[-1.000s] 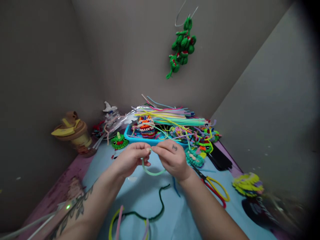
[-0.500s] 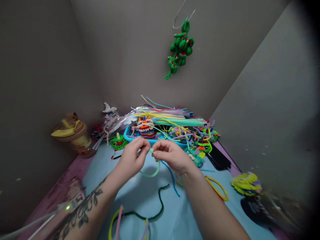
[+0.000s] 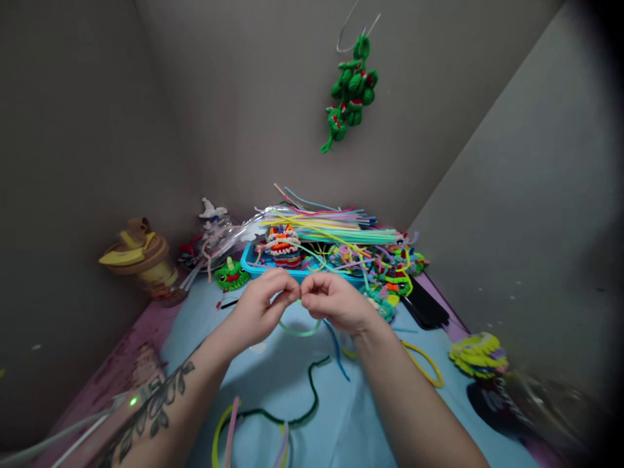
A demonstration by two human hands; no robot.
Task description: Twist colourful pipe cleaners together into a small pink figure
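A mint-green pipe cleaner (image 3: 301, 333) hangs in a loop beneath my two hands, above the blue table cover. My left hand (image 3: 270, 302) pinches it with thumb and forefinger. Right beside it, fingertips touching the left ones, my right hand (image 3: 334, 302) is closed on the same pipe cleaner. The fingers hide the part being held. Just below my right hand lies a blue pipe cleaner (image 3: 338, 354). Nearer to me a dark green pipe cleaner (image 3: 314, 396) curves over the cover.
Behind my hands a blue basket (image 3: 248, 265) holds fuzzy figures under a pile of pipe cleaners (image 3: 336, 227). A green figure (image 3: 231, 276) sits left of it. A black phone-like object (image 3: 426, 309) and a yellow loop (image 3: 431, 370) lie right. A brown-lidded cup (image 3: 153, 263) stands left.
My hands have come together until the fingertips meet, covering the small mint-green bit that showed between them. The hanging loop has shifted slightly up.
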